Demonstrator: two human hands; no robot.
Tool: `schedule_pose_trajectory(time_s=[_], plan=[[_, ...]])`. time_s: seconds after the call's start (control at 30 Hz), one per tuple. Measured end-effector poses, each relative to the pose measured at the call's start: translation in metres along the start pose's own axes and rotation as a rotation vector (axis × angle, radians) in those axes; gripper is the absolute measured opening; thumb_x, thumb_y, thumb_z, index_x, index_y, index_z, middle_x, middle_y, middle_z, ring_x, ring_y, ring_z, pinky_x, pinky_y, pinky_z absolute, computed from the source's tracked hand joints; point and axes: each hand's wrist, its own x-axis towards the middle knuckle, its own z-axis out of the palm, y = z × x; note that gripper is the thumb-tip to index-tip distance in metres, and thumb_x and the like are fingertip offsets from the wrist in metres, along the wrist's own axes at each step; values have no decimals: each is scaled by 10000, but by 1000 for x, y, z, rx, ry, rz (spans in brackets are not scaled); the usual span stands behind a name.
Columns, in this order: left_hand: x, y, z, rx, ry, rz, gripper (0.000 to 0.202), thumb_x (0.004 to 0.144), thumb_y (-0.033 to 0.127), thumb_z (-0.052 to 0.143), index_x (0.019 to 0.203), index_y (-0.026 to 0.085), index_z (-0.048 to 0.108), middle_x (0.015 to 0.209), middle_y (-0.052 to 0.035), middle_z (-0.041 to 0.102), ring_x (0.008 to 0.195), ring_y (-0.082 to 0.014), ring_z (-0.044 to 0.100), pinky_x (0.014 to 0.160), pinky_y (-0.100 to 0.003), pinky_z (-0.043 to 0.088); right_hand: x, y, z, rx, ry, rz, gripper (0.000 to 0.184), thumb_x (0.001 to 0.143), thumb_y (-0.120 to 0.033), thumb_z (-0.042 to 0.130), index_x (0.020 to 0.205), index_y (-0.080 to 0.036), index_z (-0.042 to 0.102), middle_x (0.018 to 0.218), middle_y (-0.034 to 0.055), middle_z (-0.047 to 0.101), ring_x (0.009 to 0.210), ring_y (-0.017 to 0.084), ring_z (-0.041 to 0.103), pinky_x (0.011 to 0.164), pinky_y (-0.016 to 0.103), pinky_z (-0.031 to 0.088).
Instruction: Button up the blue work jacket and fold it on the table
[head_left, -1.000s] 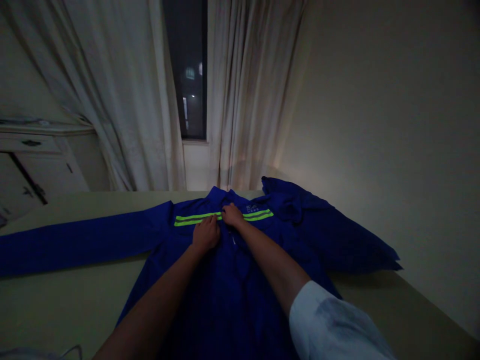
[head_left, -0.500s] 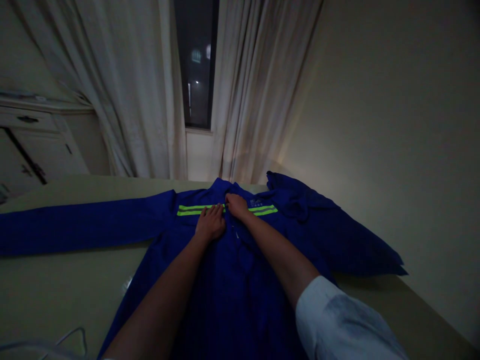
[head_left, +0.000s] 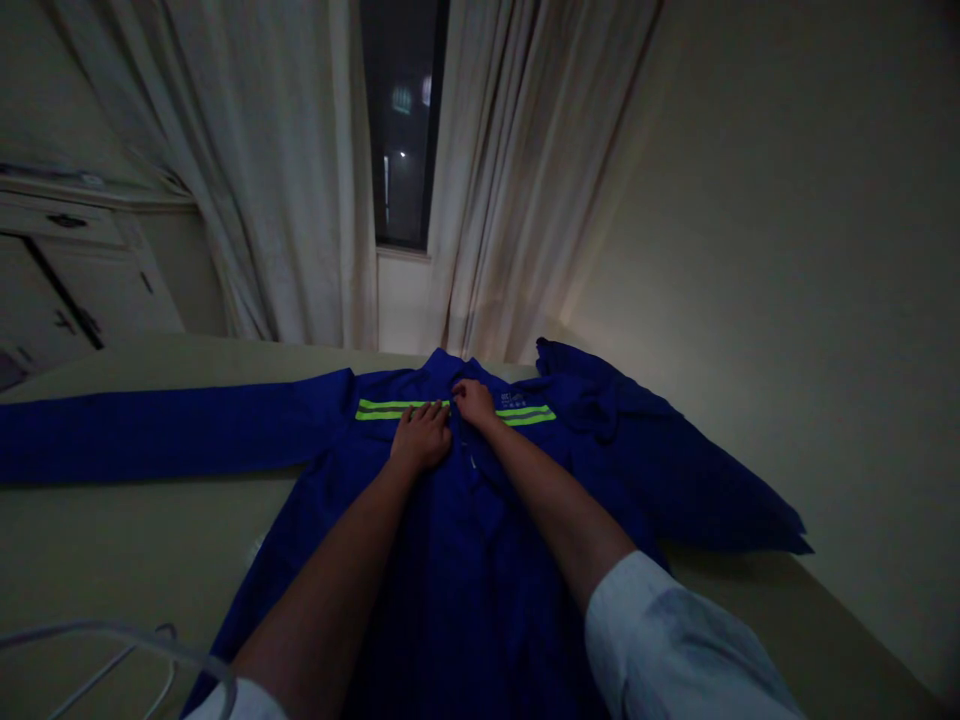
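A blue work jacket (head_left: 457, 560) with yellow-green reflective stripes across the chest lies spread on the table, collar at the far end. One sleeve stretches out to the left; the other is bunched and folded at the right. My left hand (head_left: 422, 435) rests flat on the chest by the left stripe, fingers extended. Just right of it, my right hand (head_left: 474, 403) is closed in a pinch on the jacket's front edge below the collar. The exact bit between those fingertips is hidden. Below the hands the front opening shows a small pale mark.
The pale table (head_left: 150, 560) runs under the jacket. A white cable (head_left: 112, 632) loops at the lower left. Behind stand long curtains (head_left: 277, 180) with a dark window (head_left: 405, 130) between them. A white cabinet (head_left: 90, 270) is at the far left, a wall (head_left: 787, 250) at the right.
The view has shifted slightly, and more of the cable shows at the lower left. Both hands stay at nearly the same place on the jacket, the right one still pinching.
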Motion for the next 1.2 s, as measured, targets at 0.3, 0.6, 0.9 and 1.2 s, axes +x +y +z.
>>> schedule_pose_trajectory(time_s=[0.3,0.6,0.9,1.2], plan=[[0,0,-1,-15,2,0,613,1011,339,328,1600,212,442,1662,-101,437,1521,-299,407,1256,-563,245,-16,1,-3,-60,-10,-99,285,1029,-169,500,1137,-243,753,1257,81,718,1204,221,647,934,289,500],[0,-1,-2,-28,-7,-4,595,1008,334,337,1575,227,484,1661,-95,442,1526,-301,396,1255,-562,239,-43,-1,-24,-135,-143,-239,261,1019,-157,525,1134,-212,752,1183,94,734,1144,224,657,987,294,458],[0,-2,0,-38,-20,-25,608,1016,352,321,1588,206,466,1679,-98,408,1540,-297,379,1262,-550,222,-175,16,-87,46,-398,-589,210,913,-94,593,1042,-186,731,1035,67,721,1001,202,657,912,291,457],[0,-4,3,-24,-15,-7,595,1020,348,326,1582,210,468,1673,-103,420,1531,-316,390,1258,-561,226,-367,5,-133,208,-777,-869,71,918,-214,623,905,-266,576,964,39,736,932,211,696,821,317,507]])
